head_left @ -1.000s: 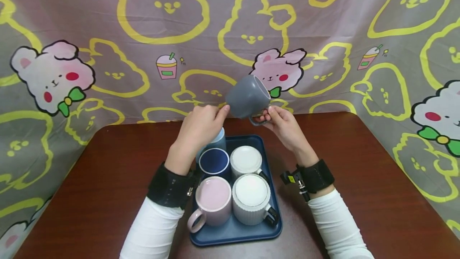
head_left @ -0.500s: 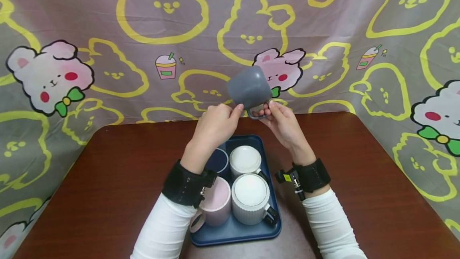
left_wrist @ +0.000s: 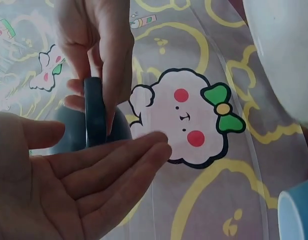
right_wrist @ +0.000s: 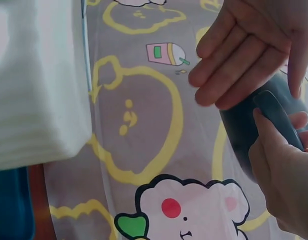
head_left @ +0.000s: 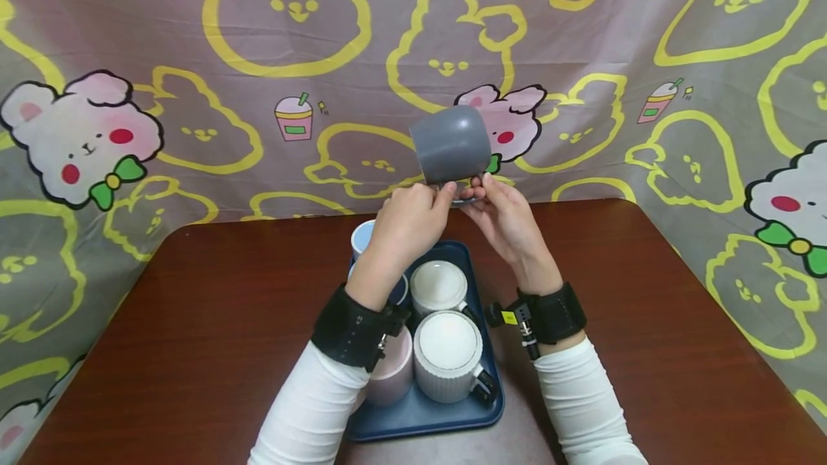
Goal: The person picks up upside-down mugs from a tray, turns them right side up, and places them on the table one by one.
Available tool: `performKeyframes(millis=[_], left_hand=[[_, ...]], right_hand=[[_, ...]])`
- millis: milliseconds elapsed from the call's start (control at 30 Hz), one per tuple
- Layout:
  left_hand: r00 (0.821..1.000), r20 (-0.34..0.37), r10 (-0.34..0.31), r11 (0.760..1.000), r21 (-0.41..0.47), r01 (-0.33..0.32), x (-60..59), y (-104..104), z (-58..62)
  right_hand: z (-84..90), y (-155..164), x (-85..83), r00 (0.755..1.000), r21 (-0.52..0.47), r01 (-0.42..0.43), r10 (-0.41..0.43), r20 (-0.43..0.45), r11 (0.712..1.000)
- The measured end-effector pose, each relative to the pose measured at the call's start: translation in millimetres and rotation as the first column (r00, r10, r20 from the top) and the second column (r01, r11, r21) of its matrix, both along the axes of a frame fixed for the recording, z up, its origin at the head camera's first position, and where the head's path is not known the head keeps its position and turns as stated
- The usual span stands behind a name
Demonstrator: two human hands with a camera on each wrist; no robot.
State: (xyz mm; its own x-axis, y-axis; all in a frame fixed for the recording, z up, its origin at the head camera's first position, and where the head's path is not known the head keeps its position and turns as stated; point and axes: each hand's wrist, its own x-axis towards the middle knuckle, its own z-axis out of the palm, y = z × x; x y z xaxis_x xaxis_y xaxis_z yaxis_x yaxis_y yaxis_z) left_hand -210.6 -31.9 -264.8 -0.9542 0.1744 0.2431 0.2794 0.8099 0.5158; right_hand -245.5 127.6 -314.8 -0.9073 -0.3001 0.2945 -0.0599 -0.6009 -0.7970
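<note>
While the other mugs (head_left: pixel 449 354) sit low on the blue tray (head_left: pixel 423 415) upon the bench (head_left: pixel 194 321), the right hand (head_left: pixel 507 217) pinches the handle of the inverted grey mug (head_left: pixel 451 143), apparently so the left hand's (head_left: pixel 407 221) straight fingers (left_wrist: pixel 119 165) can steady it aloft.

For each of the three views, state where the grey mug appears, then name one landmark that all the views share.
Head view: the grey mug is above centre, held up over the tray.
Left wrist view: left of centre, its handle standing upright above the left hand.
Right wrist view: at the right edge, beside the right hand.
Shared landmark: the cartoon-animal backdrop cloth.
</note>
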Motion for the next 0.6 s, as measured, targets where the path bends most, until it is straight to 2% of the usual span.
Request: performKeyframes(millis=[100, 233, 433, 600], left_hand=[[1.0, -0.018, 0.017, 1.0, 0.023, -0.016, -0.2, 3, -1.2], [0.996, -0.05, 0.069, 0.996, 0.054, -0.067, -0.9, 6, -2.1], [0.983, -0.12, 0.136, 0.985, 0.118, -0.122, -0.8, 8, -2.3], [0.976, -0.155, 0.155, 0.971, 0.208, -0.121, -0.3, 8, -3.5]], right_hand=[[1.0, -1, 1.4, 1.0, -0.018, -0.015, 0.015, 0.013, 1.0], [2.7, -2, 3.8, 0.998, -0.04, -0.041, 0.042, 0.036, 0.998], [5.5, -6, 8.2, 0.997, -0.072, -0.043, 0.047, 0.066, 0.996], [8.1, -7, 12.3, 0.995, -0.091, -0.053, 0.061, 0.085, 0.994]])
